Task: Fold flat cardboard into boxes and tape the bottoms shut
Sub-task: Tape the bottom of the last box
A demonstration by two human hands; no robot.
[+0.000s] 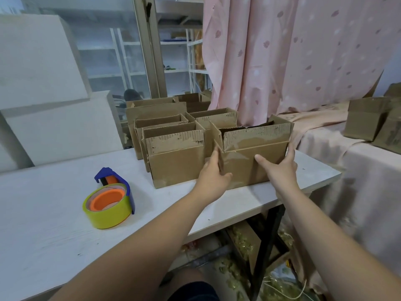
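Observation:
A folded brown cardboard box (256, 146) stands upright near the right end of the white table (54, 213), its top flaps raised. My left hand (213, 172) grips its left corner, thumb on the front face and fingers round the side. My right hand (282, 164) holds the right end, thumb spread across the front and fingers round the right edge. Several other folded boxes (173, 153) stand beside it and behind it in rows. A tape dispenser (109, 198) with a yellow-green roll, orange core and blue handle lies on the table to the left.
A pink flowered curtain (293, 57) hangs behind the boxes. More cardboard boxes (373, 120) sit on a cloth-covered surface at the right. White foam blocks (39, 61) stand at the back left. The table's right edge is just beyond the held box; clutter lies on the floor beneath.

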